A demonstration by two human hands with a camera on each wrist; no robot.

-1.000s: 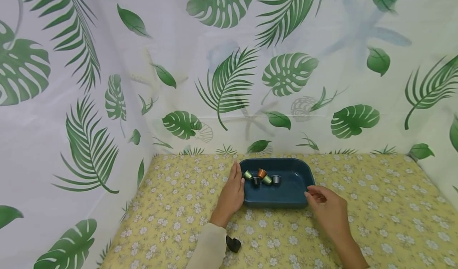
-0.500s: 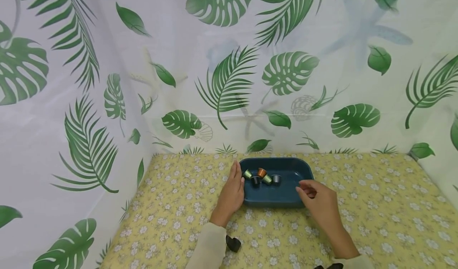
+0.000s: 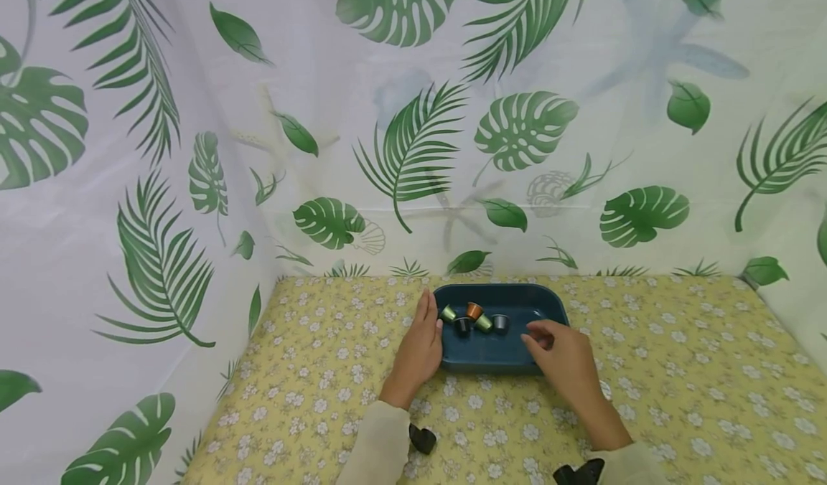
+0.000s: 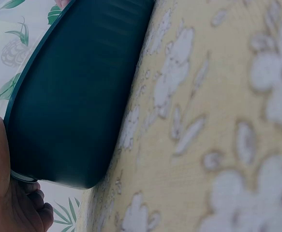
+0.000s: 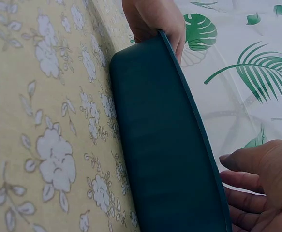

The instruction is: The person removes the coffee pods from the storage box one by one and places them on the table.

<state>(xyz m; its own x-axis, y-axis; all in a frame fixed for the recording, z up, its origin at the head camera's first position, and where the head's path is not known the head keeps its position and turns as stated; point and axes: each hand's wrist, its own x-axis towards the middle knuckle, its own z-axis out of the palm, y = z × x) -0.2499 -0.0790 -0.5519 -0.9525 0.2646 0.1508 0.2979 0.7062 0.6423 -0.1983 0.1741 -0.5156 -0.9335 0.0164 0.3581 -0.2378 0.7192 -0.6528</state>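
Note:
A dark blue rectangular dish stands on the table against the back wall. Several coffee capsules lie in its left half: an orange one, a black one, a grey one, and green ones. At the dish's left end, my left hand holds the rim, thumb at the edge and fingers along the outside. My right hand hovers over the right part of the dish, fingers loosely bent, thumb apart from them in the right wrist view; nothing shows between them.
A yellow flowered cloth covers the table. A white wall sheet printed with green leaves rises behind and at the left. Black straps show at the left wrist and the right wrist.
My right hand has moved left from the dish's right rim to above its inside. The left hand, the dish and the capsules stay in place.

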